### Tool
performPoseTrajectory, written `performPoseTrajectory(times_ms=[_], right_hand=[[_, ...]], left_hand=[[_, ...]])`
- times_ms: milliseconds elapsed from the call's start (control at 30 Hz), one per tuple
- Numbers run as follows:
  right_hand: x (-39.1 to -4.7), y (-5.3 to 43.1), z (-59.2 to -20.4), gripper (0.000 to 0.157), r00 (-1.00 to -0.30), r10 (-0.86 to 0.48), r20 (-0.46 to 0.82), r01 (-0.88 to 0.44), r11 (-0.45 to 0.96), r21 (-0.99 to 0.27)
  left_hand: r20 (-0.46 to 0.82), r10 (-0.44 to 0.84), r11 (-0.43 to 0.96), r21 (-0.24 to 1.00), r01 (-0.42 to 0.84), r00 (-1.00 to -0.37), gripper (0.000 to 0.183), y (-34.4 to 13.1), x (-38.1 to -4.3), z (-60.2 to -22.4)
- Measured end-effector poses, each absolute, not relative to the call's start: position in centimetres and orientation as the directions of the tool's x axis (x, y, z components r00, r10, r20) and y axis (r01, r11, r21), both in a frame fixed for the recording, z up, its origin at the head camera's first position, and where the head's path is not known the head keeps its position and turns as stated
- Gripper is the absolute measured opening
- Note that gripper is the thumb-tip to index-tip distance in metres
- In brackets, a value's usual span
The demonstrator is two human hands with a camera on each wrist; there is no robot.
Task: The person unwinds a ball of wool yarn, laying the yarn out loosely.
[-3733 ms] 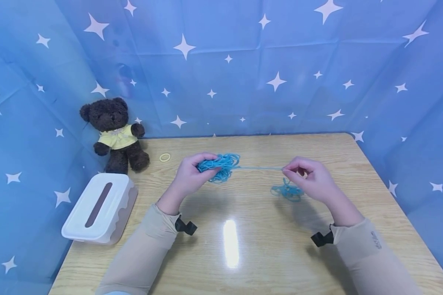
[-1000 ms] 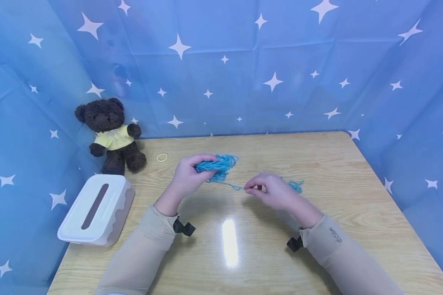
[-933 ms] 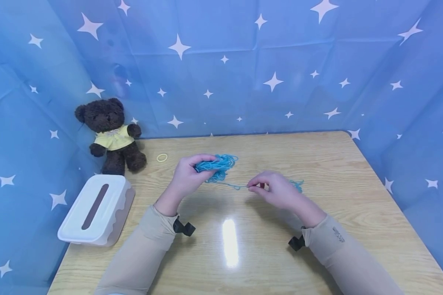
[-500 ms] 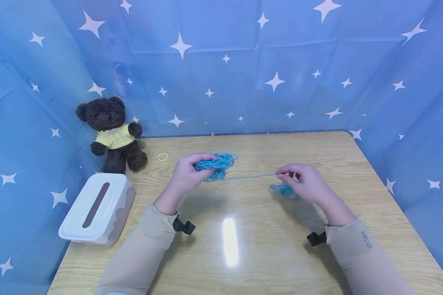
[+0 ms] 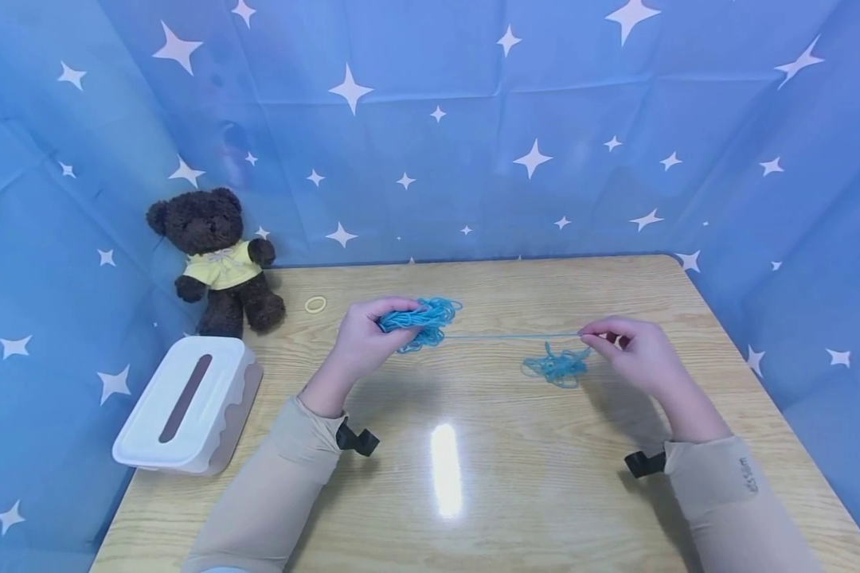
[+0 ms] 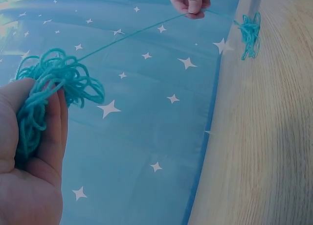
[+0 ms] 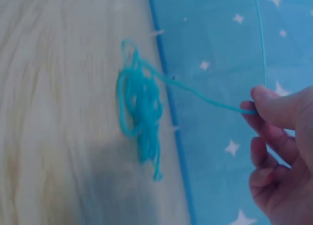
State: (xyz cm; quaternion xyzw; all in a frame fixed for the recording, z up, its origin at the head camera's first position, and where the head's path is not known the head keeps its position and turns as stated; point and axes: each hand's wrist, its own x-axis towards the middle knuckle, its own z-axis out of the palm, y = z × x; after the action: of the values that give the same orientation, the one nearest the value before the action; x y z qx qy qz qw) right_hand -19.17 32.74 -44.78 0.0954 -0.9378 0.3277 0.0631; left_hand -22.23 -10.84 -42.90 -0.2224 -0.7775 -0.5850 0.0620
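Note:
A tangled bundle of turquoise yarn (image 5: 421,322) is held in my left hand (image 5: 369,338), between thumb and fingers, above the table. From it a single strand (image 5: 509,336) runs taut to my right hand (image 5: 634,350), where thumb and forefinger pinch it. Below that strand, a small loose pile of the same yarn (image 5: 557,366) lies on the table. In the right wrist view, the yarn strand (image 7: 205,98) goes on from the pinching fingertips down to the pile. The left wrist view shows the bundle's loops (image 6: 61,78) spilling over the fingers.
On the wooden table (image 5: 530,485), a white lidded box (image 5: 186,406) with a slotted top stands at the left. Behind it sits a brown teddy bear (image 5: 218,263) in a yellow shirt. Near the bear lies a small yellow ring (image 5: 315,305). A blue starry curtain (image 5: 466,143) hangs behind.
After coming in close to the bundle, my right hand has moved away to the right, drawing the strand out long and straight. My left hand stays nearly still with the bundle.

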Motion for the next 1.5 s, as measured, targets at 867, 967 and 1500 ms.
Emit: performPoseTrajectory(times_ms=[867,967,1500], right_hand=[[-19.9,39.4,-48.2,0.018,-0.992,-0.127,-0.023,-0.103,0.886,-0.451],[-20.1,39.4,-48.2,0.020,-0.987,-0.144,-0.078,-0.096,0.896,-0.434],[-20.3,28.4,-46.0,0.031,-0.949,-0.294,0.113,-0.303,0.752,-0.586]], left_hand=[[0.359,0.200,0.130,0.912,0.388,-0.911,0.028,-11.3,-22.3,-42.7],[0.369,0.202,0.108,0.912,0.395,-0.907,0.026,-11.3,-22.4,-42.8],[0.371,0.264,0.104,0.907,0.409,-0.890,0.024,-10.3,-21.9,-43.1]])
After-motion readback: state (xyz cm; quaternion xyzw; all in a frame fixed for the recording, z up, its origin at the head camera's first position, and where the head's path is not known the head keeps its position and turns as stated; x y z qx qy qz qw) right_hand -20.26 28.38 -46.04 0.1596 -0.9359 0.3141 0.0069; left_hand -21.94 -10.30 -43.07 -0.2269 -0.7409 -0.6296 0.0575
